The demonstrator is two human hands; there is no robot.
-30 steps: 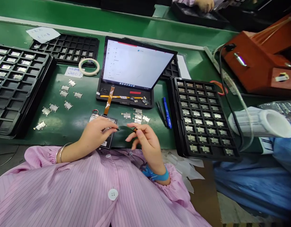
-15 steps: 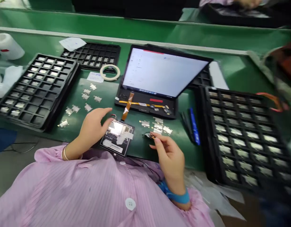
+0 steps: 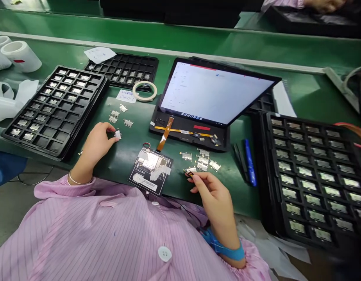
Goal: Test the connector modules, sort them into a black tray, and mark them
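Observation:
My left hand (image 3: 97, 143) is out to the left on the green mat, its fingers pinched on a small silver module (image 3: 118, 134) beside several loose ones (image 3: 121, 115). My right hand (image 3: 211, 189) rests at the mat's near edge, fingertips pinched on another small module (image 3: 190, 171) at the edge of a little pile (image 3: 202, 159). Between my hands lies a black circuit board (image 3: 150, 171) joined by an orange flex cable (image 3: 165, 133) to a propped-up lit tablet (image 3: 215, 91).
A black compartment tray (image 3: 56, 107) part-filled with modules stands at the left, a fuller one (image 3: 312, 171) at the right, a third (image 3: 124, 69) behind. A tape ring (image 3: 144, 90), a blue pen (image 3: 250, 162), tweezers (image 3: 240, 156) and white rolls (image 3: 20, 56) lie about. Another person's hand (image 3: 325, 4) shows far right.
My left hand left the circuit board and moved left to the loose modules, closing on one. My right hand lowered to the pile by the board. The view swung left.

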